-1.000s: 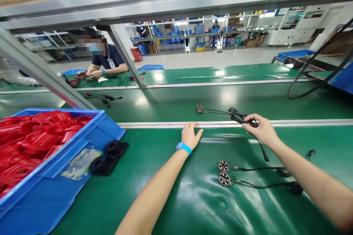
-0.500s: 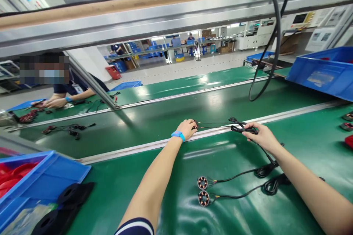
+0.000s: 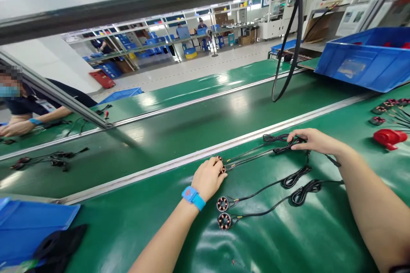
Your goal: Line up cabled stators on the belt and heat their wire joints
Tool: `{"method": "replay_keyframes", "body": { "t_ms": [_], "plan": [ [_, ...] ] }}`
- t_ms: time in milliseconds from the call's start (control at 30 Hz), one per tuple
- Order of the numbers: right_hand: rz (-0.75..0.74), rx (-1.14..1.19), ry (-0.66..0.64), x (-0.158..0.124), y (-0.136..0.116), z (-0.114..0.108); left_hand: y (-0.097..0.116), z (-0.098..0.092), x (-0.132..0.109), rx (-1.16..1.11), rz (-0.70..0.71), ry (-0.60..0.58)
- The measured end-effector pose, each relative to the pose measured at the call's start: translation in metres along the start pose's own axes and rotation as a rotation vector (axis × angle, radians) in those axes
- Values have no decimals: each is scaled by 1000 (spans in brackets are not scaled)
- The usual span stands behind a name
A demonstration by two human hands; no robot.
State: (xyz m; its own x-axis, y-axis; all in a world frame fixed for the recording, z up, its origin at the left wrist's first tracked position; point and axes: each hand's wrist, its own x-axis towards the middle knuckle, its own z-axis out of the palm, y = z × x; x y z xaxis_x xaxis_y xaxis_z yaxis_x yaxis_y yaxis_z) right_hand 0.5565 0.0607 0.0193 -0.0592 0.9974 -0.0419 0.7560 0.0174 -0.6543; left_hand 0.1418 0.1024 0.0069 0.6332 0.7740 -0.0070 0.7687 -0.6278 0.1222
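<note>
My left hand [image 3: 208, 179], a blue band on its wrist, has its fingers closed over two small motor stators [image 3: 221, 164] at the near green surface, just this side of the pale rail. Thin black cables run from these to folded bundles [image 3: 282, 150], which my right hand [image 3: 309, 140] pinches between thumb and fingers. Closer to me lie two more ring-shaped stators with copper windings, an upper one [image 3: 222, 204] and a lower one [image 3: 224, 221]. Their cables stretch right into tied black loops [image 3: 304, 192], partly beneath my right forearm.
A blue bin [image 3: 361, 62] stands at the right; a red plastic part [image 3: 390, 137] and several stators [image 3: 378, 120] lie below it. Another blue bin [image 3: 35, 226] and black foam [image 3: 60, 243] are at lower left. Cabled parts [image 3: 51, 160] rest on the middle belt. A co-worker's hand [image 3: 17, 128] shows far left.
Both hands have come nearer to me, bringing the stators and cable bundles from the rail onto the near green surface. The whole view has shifted right and down.
</note>
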Motion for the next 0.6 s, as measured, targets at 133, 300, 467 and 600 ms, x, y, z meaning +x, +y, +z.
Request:
{"method": "replay_keyframes", "body": {
  "t_ms": [133, 300, 467, 600],
  "plan": [
    [-28, -197, -110, -2, 7, -4, 5, 9, -34, -80, 38, 31],
    [-178, -264, 122, -10, -50, 11, -4, 16, -54, -158, 79, 52],
    [-396, -55, -260, -3, -138, 89, -12, 21, -57, -377, 128, -3],
    [-465, -49, -402, 12, -158, 143, -14, 24, -55, -514, 123, 29]
  ]
}}
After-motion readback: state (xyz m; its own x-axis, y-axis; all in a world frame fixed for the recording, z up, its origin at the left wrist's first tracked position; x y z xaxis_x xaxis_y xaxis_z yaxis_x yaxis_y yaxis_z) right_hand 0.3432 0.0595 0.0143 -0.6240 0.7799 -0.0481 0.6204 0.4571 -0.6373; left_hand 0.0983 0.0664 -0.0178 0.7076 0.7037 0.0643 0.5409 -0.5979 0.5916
